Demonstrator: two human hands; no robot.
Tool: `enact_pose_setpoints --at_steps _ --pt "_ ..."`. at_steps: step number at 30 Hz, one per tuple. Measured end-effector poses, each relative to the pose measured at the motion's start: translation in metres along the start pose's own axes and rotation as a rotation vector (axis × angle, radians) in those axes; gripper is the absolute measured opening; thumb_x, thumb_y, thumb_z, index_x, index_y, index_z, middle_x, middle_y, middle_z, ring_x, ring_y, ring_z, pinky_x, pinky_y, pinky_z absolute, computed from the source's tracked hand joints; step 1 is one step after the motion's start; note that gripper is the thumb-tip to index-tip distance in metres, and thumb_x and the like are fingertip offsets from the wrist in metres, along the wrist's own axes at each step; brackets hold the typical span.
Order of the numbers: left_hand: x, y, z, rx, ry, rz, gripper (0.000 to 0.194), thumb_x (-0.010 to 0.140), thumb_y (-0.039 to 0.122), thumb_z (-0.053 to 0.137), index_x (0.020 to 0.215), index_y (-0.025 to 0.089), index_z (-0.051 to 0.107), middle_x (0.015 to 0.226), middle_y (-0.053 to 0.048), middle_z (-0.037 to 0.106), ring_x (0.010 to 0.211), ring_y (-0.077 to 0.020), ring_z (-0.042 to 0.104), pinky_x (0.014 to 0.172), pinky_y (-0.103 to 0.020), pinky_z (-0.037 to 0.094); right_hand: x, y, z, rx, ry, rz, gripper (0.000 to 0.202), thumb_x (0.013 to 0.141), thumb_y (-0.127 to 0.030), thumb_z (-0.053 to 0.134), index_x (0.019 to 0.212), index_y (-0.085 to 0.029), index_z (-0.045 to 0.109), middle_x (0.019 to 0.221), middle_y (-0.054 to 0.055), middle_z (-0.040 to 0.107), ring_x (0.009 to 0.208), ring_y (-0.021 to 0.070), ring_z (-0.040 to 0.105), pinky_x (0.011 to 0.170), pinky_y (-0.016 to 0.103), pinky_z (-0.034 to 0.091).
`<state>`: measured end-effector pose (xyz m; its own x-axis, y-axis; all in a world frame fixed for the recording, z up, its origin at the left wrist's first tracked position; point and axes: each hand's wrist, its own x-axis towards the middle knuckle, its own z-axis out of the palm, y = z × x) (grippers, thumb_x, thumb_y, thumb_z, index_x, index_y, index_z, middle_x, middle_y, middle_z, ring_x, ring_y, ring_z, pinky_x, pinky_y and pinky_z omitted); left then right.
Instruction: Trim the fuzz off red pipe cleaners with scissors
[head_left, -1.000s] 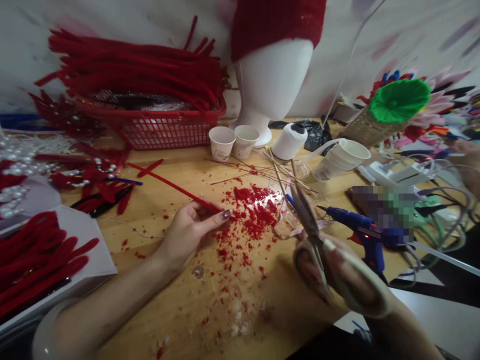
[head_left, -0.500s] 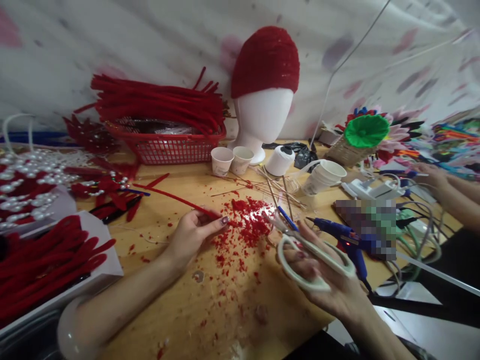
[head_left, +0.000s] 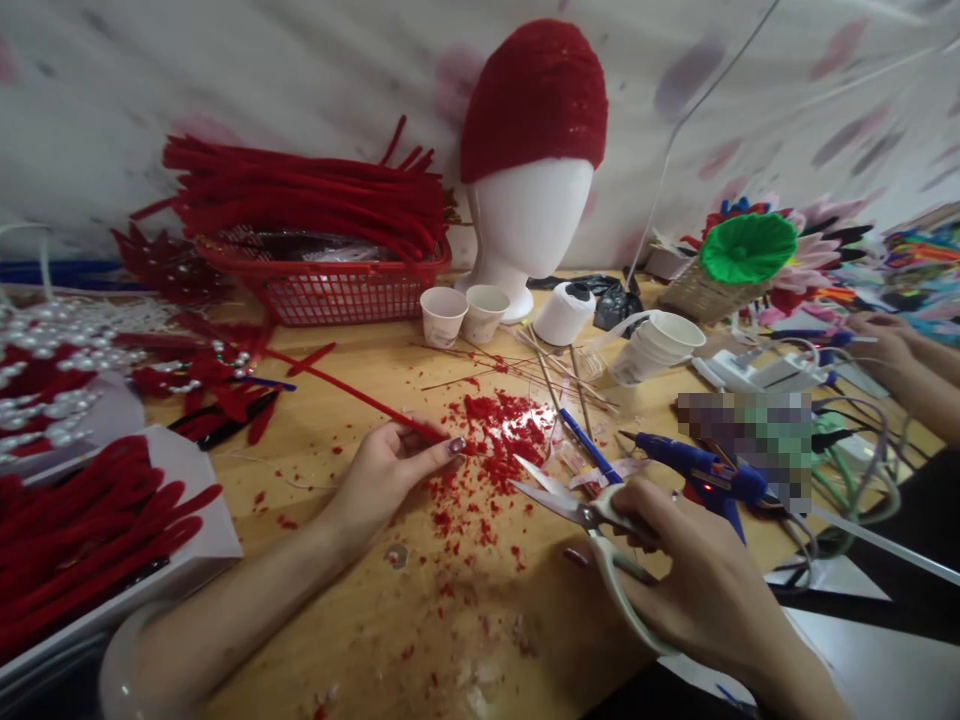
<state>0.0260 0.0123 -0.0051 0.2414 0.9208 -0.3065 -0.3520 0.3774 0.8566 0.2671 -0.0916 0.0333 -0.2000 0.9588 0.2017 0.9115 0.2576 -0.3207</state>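
We are trimming: our left hand [head_left: 382,470] pinches a fuzzy red pipe cleaner [head_left: 352,393] flat on the wooden counter [head_left: 360,620], its tip over a pile of red fluff clippings [head_left: 499,430]. Our right hand [head_left: 697,580] grips white-handled scissors [head_left: 581,515], blades parted, near that tip; the next snip calls for lining them up.

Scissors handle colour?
White, on the scissors in the right hand; head view.

We see bare forearms, no sleeves; the left hand [head_left: 382,470] wears dark purple nail polish, and a pale bangle [head_left: 124,655] circles that arm at seven o'clock.
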Motion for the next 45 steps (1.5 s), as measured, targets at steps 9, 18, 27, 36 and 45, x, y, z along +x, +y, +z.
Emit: enact_pose_setpoints --at_steps 9,18,27,36,45 --pt "0.000 0.003 0.000 0.256 -0.078 0.042 0.016 0.068 0.020 0.074 0.075 0.016 0.060 0.073 0.000 0.063 0.069 -0.0117 0.060 0.068 -0.024 0.049 0.011 0.012 0.014 -0.153 -0.057 -0.111 0.022 0.080 -0.038 0.060 0.075 -0.021 0.047 0.062 -0.001 0.055 0.050 0.0106 0.048 0.048 0.023 0.032" --pt "0.001 -0.001 -0.004 0.354 -0.088 0.021 0.019 0.073 0.028 0.069 0.083 0.017 0.058 0.078 0.000 0.061 0.069 -0.0120 0.055 0.065 -0.026 0.047 0.006 0.018 0.017 -0.104 -0.144 -0.098 0.025 0.080 -0.041 0.061 0.075 -0.021 0.048 0.059 -0.002 0.053 0.050 0.0108 0.050 0.047 0.023 0.032" --pt "0.001 -0.001 -0.003 0.344 -0.097 0.036 0.018 0.074 0.027 0.068 0.082 0.016 0.056 0.078 0.000 0.059 0.068 -0.0110 0.053 0.063 -0.026 0.045 0.004 0.017 0.018 -0.090 -0.120 -0.101 0.023 0.081 -0.041 0.060 0.076 -0.021 0.050 0.059 -0.001 0.056 0.050 0.0109 0.053 0.047 0.022 0.034" --pt "0.001 0.000 -0.002 0.314 -0.084 0.044 0.015 0.073 0.023 0.068 0.081 0.016 0.057 0.076 0.000 0.061 0.067 -0.0106 0.054 0.063 -0.025 0.045 0.005 0.018 0.017 -0.134 -0.065 -0.157 0.023 0.082 -0.040 0.058 0.074 -0.021 0.047 0.055 -0.003 0.052 0.045 0.0094 0.049 0.044 0.021 0.032" --pt "0.003 -0.003 -0.002 0.285 -0.093 0.079 0.015 0.071 0.019 0.070 0.078 0.016 0.057 0.074 0.002 0.061 0.069 -0.0097 0.056 0.067 -0.023 0.045 0.004 0.020 0.019 -0.124 -0.061 -0.152 0.023 0.083 -0.042 0.058 0.078 -0.021 0.051 0.058 -0.002 0.056 0.047 0.0099 0.052 0.045 0.021 0.034"
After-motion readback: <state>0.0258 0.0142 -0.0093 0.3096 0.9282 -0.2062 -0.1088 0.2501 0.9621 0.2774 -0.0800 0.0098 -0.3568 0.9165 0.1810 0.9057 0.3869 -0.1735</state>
